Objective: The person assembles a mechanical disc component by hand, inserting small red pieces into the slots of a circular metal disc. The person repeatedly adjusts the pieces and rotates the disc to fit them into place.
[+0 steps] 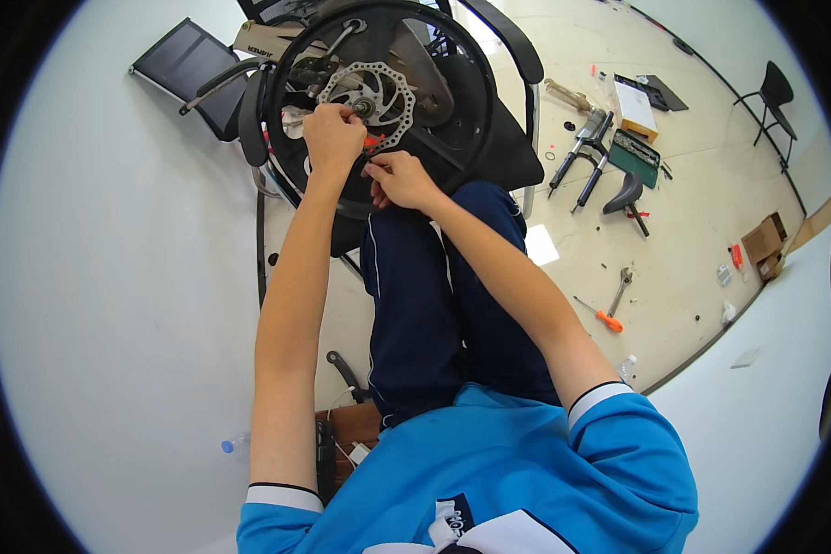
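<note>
A black bicycle wheel (489, 104) lies against a black chair before my knees. Its silver disc brake rotor (407, 114) faces me, with the threaded axle (364, 105) at the centre. My left hand (334, 142) is at the rotor's lower left, fingers pinched close to the axle. Whatever may be between those fingertips is hidden. Below the rotor, my right hand (403, 180) has its thumb and forefinger together near the rotor's lower edge. A small dark bit shows at these fingertips, too small to name. An orange-red part (373, 143) sits between my hands, partly covered.
On the floor to the right lie a suspension fork (584, 161), a bicycle saddle (624, 194), a green tool case (633, 158), an adjustable wrench (620, 291) and an orange-handled screwdriver (609, 321). A crank arm (346, 374) lies left of my legs. A chair armrest (512, 41) borders the wheel.
</note>
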`<action>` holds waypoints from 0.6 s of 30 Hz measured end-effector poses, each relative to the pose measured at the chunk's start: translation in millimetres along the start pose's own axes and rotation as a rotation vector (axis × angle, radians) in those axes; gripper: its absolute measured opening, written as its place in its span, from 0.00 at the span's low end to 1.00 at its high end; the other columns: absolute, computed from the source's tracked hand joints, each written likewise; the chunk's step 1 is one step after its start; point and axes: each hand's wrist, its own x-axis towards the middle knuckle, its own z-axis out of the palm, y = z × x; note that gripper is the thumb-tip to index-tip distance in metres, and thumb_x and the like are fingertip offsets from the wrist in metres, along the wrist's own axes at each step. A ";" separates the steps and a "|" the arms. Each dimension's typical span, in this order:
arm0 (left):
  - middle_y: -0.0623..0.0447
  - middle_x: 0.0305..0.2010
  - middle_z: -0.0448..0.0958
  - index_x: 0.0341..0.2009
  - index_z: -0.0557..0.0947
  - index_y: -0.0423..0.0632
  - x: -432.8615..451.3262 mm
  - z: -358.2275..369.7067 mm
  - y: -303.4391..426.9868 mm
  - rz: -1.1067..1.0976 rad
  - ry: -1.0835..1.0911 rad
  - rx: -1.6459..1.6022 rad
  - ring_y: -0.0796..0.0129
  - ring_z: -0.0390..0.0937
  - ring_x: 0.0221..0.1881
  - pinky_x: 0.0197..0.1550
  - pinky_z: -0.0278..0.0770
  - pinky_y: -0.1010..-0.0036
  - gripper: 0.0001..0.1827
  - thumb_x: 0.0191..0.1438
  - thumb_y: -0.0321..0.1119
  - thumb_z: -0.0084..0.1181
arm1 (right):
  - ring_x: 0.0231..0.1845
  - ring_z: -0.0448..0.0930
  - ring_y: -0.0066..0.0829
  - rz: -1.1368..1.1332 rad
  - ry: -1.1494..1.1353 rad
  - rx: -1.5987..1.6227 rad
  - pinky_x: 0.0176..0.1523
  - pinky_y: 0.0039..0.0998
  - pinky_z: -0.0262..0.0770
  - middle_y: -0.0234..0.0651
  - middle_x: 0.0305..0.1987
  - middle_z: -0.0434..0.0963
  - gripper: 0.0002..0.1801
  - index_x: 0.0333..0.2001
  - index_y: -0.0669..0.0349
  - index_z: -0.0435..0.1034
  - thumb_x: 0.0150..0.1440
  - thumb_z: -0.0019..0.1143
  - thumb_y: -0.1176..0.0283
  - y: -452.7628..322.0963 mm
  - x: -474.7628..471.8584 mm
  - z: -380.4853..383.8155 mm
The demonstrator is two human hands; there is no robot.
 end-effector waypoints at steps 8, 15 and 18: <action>0.38 0.24 0.80 0.24 0.86 0.39 -10.5 4.1 4.9 -0.232 0.073 -0.107 0.43 0.80 0.29 0.37 0.79 0.58 0.08 0.43 0.30 0.59 | 0.21 0.80 0.32 -0.181 -0.051 -0.553 0.29 0.31 0.75 0.42 0.21 0.79 0.12 0.35 0.66 0.80 0.60 0.57 0.67 -34.9 3.8 -65.9; 0.35 0.21 0.78 0.21 0.85 0.36 -5.1 2.9 9.4 -0.355 0.066 -0.245 0.40 0.79 0.27 0.36 0.80 0.57 0.07 0.41 0.28 0.60 | 0.20 0.79 0.33 -0.139 -0.008 -0.655 0.27 0.33 0.72 0.45 0.20 0.77 0.12 0.34 0.67 0.80 0.58 0.61 0.66 -44.6 12.2 -84.4; 0.34 0.22 0.79 0.21 0.84 0.34 4.5 -6.3 9.1 -0.390 -0.093 -0.174 0.41 0.81 0.29 0.36 0.81 0.58 0.07 0.40 0.27 0.61 | 0.15 0.76 0.24 -0.042 -0.095 -0.416 0.22 0.28 0.69 0.37 0.17 0.76 0.15 0.33 0.69 0.79 0.62 0.57 0.66 -43.0 -2.3 -67.8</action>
